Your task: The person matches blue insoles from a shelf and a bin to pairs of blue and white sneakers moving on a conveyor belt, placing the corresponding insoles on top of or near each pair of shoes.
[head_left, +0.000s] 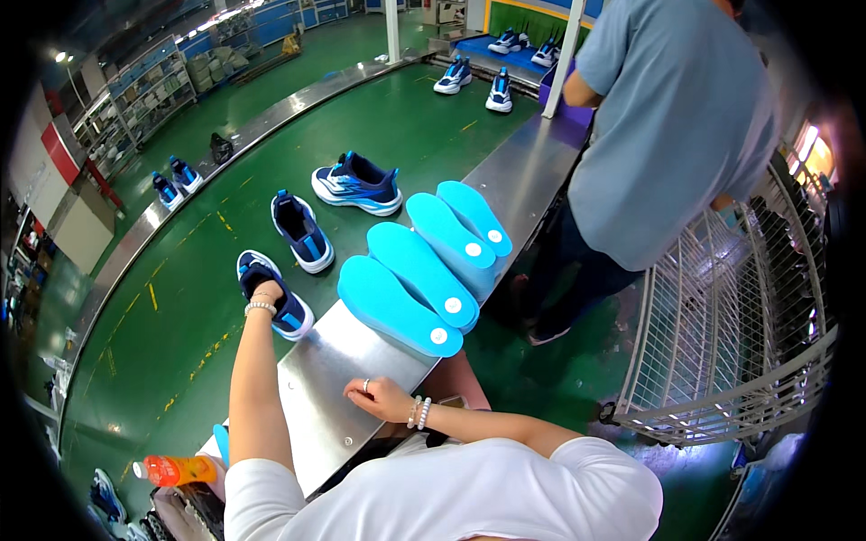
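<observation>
Your left hand (262,293) reaches forward and left onto the green conveyor belt (180,298) and rests inside the collar of the navy-and-blue mesh sneaker with a white sole (275,296). The fingers are hidden in the shoe opening, so the degree of closure and the grip cannot be told from this view. A beaded bracelet sits at that wrist.

The sneaker lies directly ahead of your left shoulder, just beside the near edge of the brushed steel side table (334,397). Its long axis runs from upper left to lower right, toe end toward the table edge.

Your right hand (377,397) lies on the steel table, close to your body, fingers loosely curled and holding nothing. It is well apart from the sneaker; the left hand is the nearer one.

The row of four bright cyan foam insoles (424,270) overlaps along the table ahead of your right hand, heel ends with white round stickers pointing right and toward you. The nearest insole lies between the right hand and the sneaker's far side.

Another person in a grey shirt (672,126) stands beyond the insoles, next to a white wire rack (722,334).
</observation>
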Tool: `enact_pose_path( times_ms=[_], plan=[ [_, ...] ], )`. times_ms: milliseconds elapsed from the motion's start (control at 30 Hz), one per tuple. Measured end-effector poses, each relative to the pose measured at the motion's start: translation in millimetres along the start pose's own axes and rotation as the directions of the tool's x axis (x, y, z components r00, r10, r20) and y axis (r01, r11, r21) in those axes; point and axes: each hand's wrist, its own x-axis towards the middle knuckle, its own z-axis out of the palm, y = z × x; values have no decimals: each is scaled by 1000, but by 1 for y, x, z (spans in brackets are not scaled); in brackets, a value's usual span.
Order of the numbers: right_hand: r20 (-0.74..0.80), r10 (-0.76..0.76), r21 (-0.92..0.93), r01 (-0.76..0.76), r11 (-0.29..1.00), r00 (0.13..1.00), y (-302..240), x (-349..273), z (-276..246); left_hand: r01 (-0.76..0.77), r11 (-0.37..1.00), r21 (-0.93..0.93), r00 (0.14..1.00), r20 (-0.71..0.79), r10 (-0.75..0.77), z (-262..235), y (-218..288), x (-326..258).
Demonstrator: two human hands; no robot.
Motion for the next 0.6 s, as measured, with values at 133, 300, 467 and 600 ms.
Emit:
enact_pose_path(
  times_ms=[133,300,467,600],
  plan=[
    [-5,-121,2,121,993,993,-22,-3,20,-370,858,356,924,40,381,22,-106,-15],
    [-9,-30,-52,29,998,1000,-22,0,10,-621,775,117,781,184,597,28,-99,18],
    [39,0,-58,2,998,999,-61,6,-33,-593,800,89,786,276,552,13,-44,8],
    [-158,-158,-509,57,859,975,-94,21,-96,-536,838,100,825,271,496,-2,-55,-21]
  ],
)
